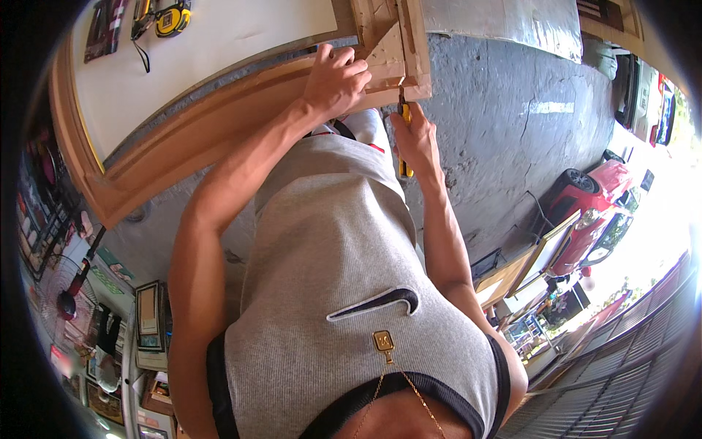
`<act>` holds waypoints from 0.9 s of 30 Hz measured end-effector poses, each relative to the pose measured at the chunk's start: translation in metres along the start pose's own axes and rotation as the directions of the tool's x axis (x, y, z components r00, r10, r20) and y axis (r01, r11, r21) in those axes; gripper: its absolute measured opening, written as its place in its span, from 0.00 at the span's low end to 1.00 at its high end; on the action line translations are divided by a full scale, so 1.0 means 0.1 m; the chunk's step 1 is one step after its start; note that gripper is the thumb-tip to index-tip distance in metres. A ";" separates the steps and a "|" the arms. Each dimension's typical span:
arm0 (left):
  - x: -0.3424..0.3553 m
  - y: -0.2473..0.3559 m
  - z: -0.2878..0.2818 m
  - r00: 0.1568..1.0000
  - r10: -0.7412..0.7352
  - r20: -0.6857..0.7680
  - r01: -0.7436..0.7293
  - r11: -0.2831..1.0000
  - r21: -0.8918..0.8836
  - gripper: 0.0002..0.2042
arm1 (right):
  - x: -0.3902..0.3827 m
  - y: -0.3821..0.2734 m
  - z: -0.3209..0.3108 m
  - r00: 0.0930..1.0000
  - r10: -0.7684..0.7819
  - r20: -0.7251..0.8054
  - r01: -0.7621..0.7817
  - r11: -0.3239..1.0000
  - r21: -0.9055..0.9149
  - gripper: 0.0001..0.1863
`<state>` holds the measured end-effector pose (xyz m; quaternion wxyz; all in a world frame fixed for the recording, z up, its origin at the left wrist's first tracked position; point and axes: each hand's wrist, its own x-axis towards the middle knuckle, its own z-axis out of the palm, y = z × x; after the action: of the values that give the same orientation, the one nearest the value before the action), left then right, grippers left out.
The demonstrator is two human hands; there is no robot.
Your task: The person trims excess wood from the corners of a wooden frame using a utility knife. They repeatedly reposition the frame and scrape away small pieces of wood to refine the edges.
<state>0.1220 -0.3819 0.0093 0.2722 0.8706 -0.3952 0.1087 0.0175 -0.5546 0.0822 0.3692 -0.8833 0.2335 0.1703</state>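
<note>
A large wooden frame (pixel 139 175) with brown borders lies in front of me, around a white panel (pixel 212 44). At its near right corner is a triangular brown piece (pixel 385 53) that looks like paper or card. My left hand (pixel 338 80) rests on the near border beside this piece, fingers curled; what is under the fingertips is hidden. My right hand (pixel 417 139) is closed around a yellow and black utility knife (pixel 406 112). The knife's tip points away from me, at the near edge of the frame's corner.
A yellow tape measure (pixel 173 20) lies on the white panel, near a dark flat item (pixel 104 28). Grey floor (pixel 512 146) stretches to the right, toward a red car (pixel 596 212). A fan (pixel 67 293) stands at left; framed pieces (pixel 150 318) lean behind me.
</note>
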 end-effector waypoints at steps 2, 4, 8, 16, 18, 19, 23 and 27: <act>0.06 0.01 0.03 0.999 0.034 0.038 -0.034 0.999 0.011 0.04 | -0.02 0.04 -0.04 0.998 0.067 -0.006 -0.067 0.996 0.060 0.15; 0.13 0.02 0.08 0.994 0.058 0.096 -0.062 0.998 0.032 0.02 | -0.04 0.06 -0.07 0.995 0.101 -0.007 -0.100 0.991 0.093 0.15; 0.31 0.06 0.24 0.995 0.078 0.060 -0.076 0.997 -0.029 0.02 | -0.06 0.06 -0.12 0.990 0.135 -0.030 -0.130 0.983 0.126 0.15; 0.52 0.13 0.46 0.993 0.111 -0.042 -0.114 0.988 -0.101 0.05 | -0.06 0.13 -0.18 0.986 0.157 -0.054 -0.148 0.979 0.142 0.17; 0.53 0.13 0.46 0.992 0.127 -0.014 -0.128 0.988 -0.084 0.04 | -0.06 0.14 -0.14 0.987 0.154 -0.053 -0.146 0.980 0.138 0.17; 0.54 0.14 0.47 0.992 0.124 0.001 -0.124 0.990 -0.072 0.04 | -0.05 0.15 -0.14 0.987 0.151 -0.049 -0.144 0.981 0.131 0.18; 0.57 0.18 0.50 0.990 0.138 0.043 -0.137 0.990 -0.025 0.06 | 0.04 0.22 -0.12 0.992 0.099 -0.071 -0.087 0.983 0.163 0.18; 0.55 0.19 0.49 0.993 0.119 -0.014 -0.119 0.993 -0.024 0.07 | 0.28 0.25 -0.09 0.969 0.052 -0.240 -0.064 0.997 -0.044 0.19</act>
<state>0.1433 -0.4538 -0.0014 0.2783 0.8414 -0.4460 0.1254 0.0287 -0.5844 0.0604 0.3106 -0.8992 0.2976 0.0795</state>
